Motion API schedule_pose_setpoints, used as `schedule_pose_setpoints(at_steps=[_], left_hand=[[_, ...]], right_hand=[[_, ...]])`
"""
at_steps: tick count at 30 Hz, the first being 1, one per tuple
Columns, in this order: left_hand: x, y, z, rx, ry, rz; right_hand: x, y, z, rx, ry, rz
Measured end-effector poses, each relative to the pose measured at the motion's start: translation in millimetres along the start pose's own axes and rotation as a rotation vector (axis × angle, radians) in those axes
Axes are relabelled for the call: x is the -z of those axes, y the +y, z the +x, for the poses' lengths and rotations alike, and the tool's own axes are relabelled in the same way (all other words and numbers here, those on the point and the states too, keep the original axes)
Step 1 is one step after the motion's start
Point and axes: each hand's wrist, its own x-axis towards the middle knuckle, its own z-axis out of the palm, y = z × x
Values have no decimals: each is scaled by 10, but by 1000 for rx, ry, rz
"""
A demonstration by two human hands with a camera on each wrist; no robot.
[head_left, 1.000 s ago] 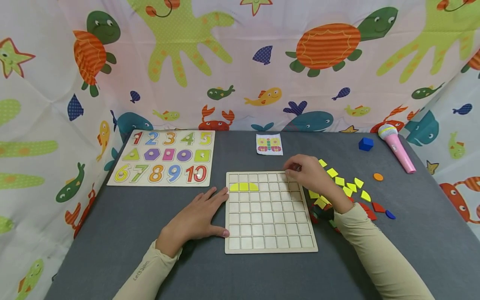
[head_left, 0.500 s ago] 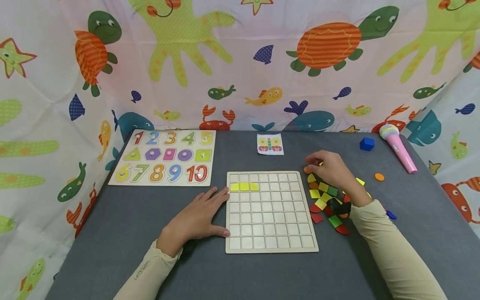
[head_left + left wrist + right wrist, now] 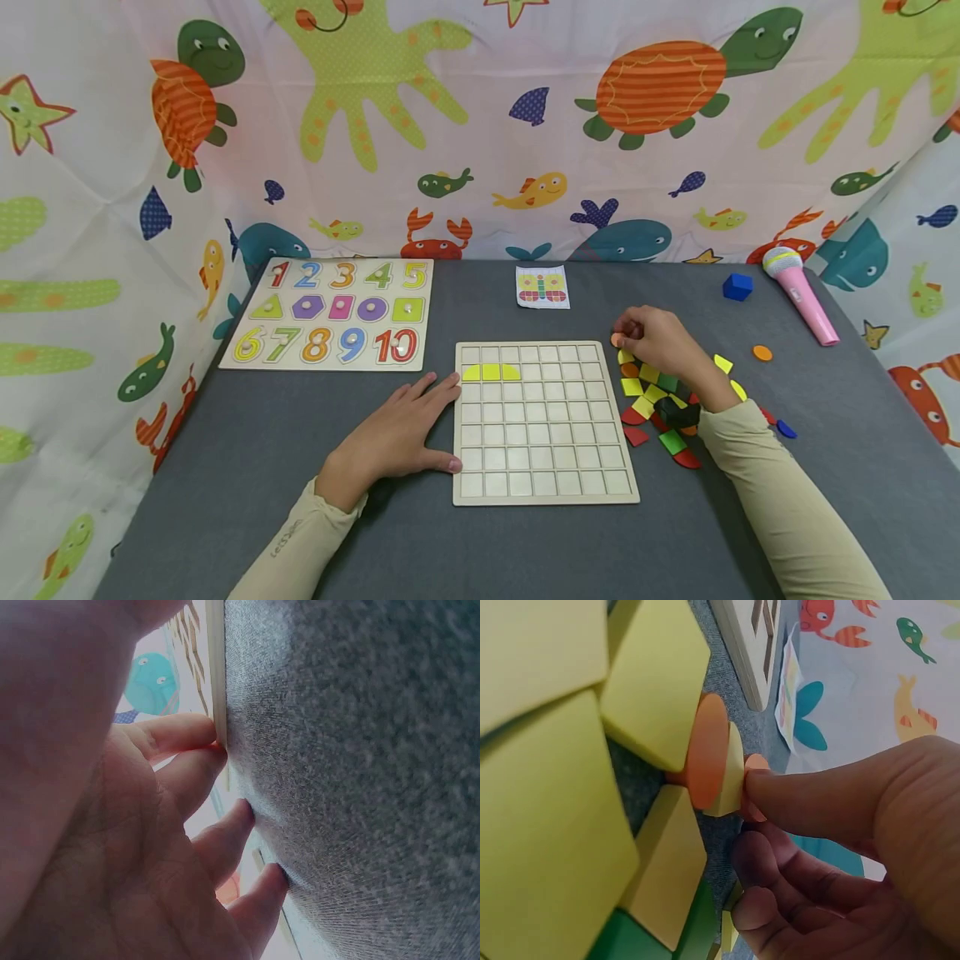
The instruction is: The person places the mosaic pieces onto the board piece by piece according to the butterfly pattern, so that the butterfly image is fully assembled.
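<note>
My left hand (image 3: 397, 442) lies beside the wooden grid board (image 3: 543, 486), with fingertips and thumb touching its left edge. In the left wrist view, fingers (image 3: 191, 772) meet the board's rim (image 3: 217, 675). Three yellow pieces (image 3: 491, 372) form a row in the grid, rounded at both ends. My right hand (image 3: 660, 337) is over the back of the loose pieces, fingers bent. In the right wrist view, its thumb (image 3: 817, 799) overlaps an orange disc (image 3: 756, 763); whether it pinches the disc or another piece cannot be made out. Yellow tiles (image 3: 656, 682) lie close by.
A number puzzle board (image 3: 322, 315) lies at the back left. Behind the grid is a butterfly pattern card (image 3: 542, 287). A blue cube (image 3: 737, 287), a pink toy microphone (image 3: 802, 296) and an orange disc (image 3: 762, 353) are at the right. Red pieces (image 3: 636, 436) sit beside the grid.
My right hand has moved right, from the grid board's top right corner to the loose pieces, and has shifted little since. My left hand has stayed at the board's edge.
</note>
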Motion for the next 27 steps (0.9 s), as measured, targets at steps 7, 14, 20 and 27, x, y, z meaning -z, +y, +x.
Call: schedule_pose_setpoints(at_steps=[7,14,20,27], left_hand=[[0,4,-2,-1,-7,-5],[3,9,-14,-3,-3,-11],[7,15,-14,5,-6,-13],[1,12,-1,12,-2,-1]], right_hand=[[12,-34,-2,-5,5,20],[-14,-166,35,16,20,77],[-102,-362,89,48,5,106],[-247,-582,153,128,-35,131]])
